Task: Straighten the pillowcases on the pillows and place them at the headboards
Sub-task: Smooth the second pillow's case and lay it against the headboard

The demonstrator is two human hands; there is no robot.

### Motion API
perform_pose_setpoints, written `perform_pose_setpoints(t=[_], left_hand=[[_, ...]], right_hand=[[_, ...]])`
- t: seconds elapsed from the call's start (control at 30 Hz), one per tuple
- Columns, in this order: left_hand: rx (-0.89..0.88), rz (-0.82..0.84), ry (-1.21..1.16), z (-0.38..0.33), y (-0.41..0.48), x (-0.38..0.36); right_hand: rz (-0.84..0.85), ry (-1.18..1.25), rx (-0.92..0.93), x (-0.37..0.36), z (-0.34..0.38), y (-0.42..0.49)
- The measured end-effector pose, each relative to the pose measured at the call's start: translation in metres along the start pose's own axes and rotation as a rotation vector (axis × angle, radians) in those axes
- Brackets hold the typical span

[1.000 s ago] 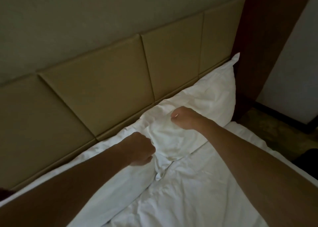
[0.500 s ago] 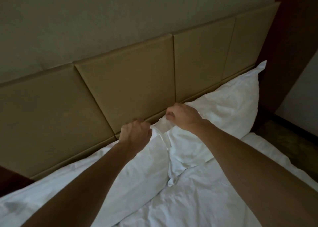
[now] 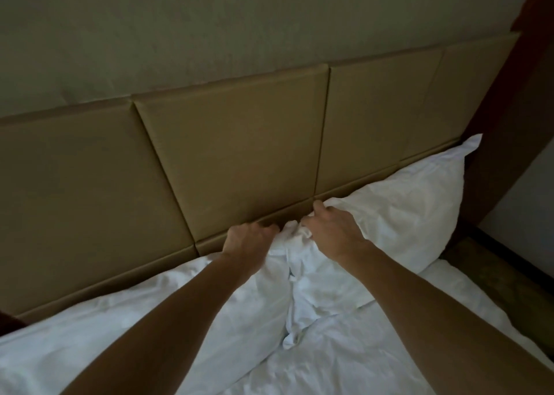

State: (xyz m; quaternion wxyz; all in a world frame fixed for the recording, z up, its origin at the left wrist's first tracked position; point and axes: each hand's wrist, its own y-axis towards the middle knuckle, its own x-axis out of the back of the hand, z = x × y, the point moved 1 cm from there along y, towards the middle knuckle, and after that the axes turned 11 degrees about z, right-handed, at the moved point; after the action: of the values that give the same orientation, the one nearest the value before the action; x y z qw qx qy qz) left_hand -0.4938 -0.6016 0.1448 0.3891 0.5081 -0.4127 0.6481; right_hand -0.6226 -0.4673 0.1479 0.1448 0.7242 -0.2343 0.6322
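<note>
Currently, the left hand [image 3: 248, 242] is clamped on the far inner corner of the left pillow [image 3: 180, 298], and the right hand [image 3: 332, 233] is clamped on bunched fabric at the matching corner of the right pillow [image 3: 413, 209]. Both pillows are laid against the headboard [image 3: 233, 155], touching at the middle. If the corners are pulled unevenly, the thin, loose cloth is likely to be gathered into deeper creases or dragged off the filling. Soft, white, wrinkled cases are contrasted with smooth, padded, square tan panels.
</note>
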Motion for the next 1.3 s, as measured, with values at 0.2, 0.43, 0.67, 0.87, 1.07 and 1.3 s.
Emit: perform_pose_setpoints(t=[0.2, 0.43, 0.67, 0.87, 1.07, 1.3], left_hand=[[-0.008, -0.021, -0.023, 0.028, -0.01, 0.002], [-0.036, 0.011, -0.115, 0.026, -0.014, 0.002], [-0.024, 0.205, -0.214, -0.003, 0.001, 0.014], [0.052, 0.051, 0.055, -0.019, 0.012, 0.023], [-0.038, 0.134, 0.033, -0.023, -0.01, 0.052], [-0.151, 0.234, 0.083, -0.007, -0.068, 0.08]], right_hand=[[-0.04, 0.147, -0.196, -0.004, 0.004, 0.016], [0.122, 0.663, -0.094, -0.003, 0.024, 0.032], [0.074, 0.772, -0.094, 0.018, -0.011, 0.001], [0.161, 0.722, -0.099, 0.026, -0.036, -0.04], [0.241, 0.71, -0.071, 0.038, -0.022, -0.053], [0.446, 0.686, -0.167, 0.047, 0.002, -0.11]])
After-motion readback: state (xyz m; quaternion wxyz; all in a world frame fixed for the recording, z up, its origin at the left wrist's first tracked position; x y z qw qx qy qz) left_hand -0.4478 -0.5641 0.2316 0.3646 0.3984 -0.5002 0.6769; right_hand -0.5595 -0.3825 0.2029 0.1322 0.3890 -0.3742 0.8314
